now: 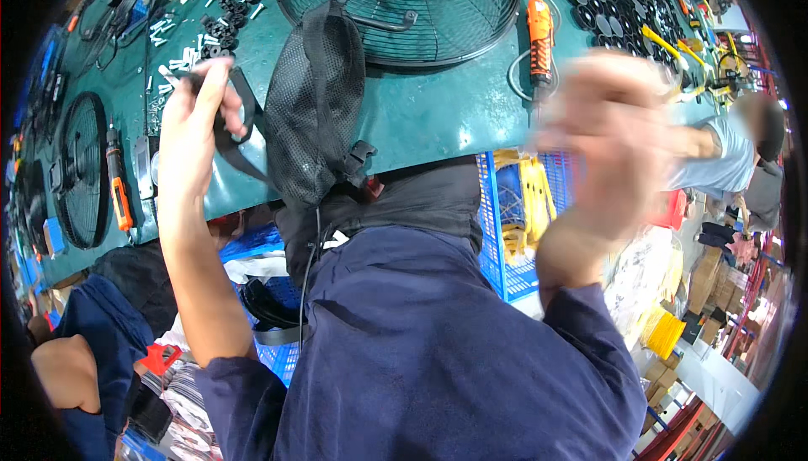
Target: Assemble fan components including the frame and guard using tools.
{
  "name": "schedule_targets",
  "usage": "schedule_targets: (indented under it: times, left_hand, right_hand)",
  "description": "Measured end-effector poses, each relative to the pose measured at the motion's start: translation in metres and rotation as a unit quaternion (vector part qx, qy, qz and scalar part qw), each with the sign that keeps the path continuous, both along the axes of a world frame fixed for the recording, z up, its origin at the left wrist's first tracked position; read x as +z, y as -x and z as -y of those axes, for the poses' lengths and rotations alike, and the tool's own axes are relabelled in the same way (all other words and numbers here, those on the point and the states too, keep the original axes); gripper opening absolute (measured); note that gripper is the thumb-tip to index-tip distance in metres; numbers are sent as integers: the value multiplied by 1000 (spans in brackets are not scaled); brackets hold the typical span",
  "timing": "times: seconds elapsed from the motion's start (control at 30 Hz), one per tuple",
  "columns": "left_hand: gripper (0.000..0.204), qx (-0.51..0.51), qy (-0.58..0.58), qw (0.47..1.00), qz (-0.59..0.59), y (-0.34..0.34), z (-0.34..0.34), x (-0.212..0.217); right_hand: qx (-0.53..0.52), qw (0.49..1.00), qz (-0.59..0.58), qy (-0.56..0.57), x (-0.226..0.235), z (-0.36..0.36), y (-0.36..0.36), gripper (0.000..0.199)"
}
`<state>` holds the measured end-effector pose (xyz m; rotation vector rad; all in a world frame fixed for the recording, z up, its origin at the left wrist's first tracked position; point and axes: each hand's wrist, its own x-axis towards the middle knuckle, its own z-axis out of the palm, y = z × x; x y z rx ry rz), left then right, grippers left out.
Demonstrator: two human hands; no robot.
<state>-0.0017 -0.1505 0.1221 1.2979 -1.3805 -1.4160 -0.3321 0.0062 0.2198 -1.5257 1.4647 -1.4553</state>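
Observation:
A black mesh bag (313,111) with a buckle (360,158) stands at the table's near edge in front of me. Left of it, my left hand (195,120) is closed, thumb and fingers gripping a black strap (242,99) that runs down toward the bag. My right hand (608,128) is raised over the table's right edge and smeared by motion, so its fingers and anything in them cannot be made out. Nearest to it is an orange electric screwdriver (540,40) with a cable. Beyond the bag lies a large black wire fan guard (438,27).
Loose screws and small black parts (220,31) are scattered at far left; round black pieces (602,10) at far right. Another fan (82,170) and orange screwdriver (118,183) sit left. A blue crate (505,242) stands below the table. Other people are at both sides.

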Motion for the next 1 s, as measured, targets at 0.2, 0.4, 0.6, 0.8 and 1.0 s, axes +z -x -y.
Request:
schedule_targets:
  times: [0.2, 0.4, 0.6, 0.8, 1.0]
  left_hand:
    - [39, 73, -25, 992, 105, -47, -51, -28]
    - [67, 137, 64, 904, 400, -48, -80, -49]
    - [66, -40, 211, 926, 312, -18, -98, -28]
    - [75, -105, 179, 894, 398, 14, -119, -19]
    - [45, -33, 174, 938, 298, -3, -114, -44]
  right_hand:
    - [117, 923, 159, -329, -142, 34, -70, 38]
    - [133, 951, 54, -272, -145, 46, -85, 61]
    - [166, 953, -151, -202, -152, 53, -96, 51]
    - [110, 951, 11, -289, -167, 62, -91, 18]
    - [28, 980, 102, -171, -151, 85, -59, 15]
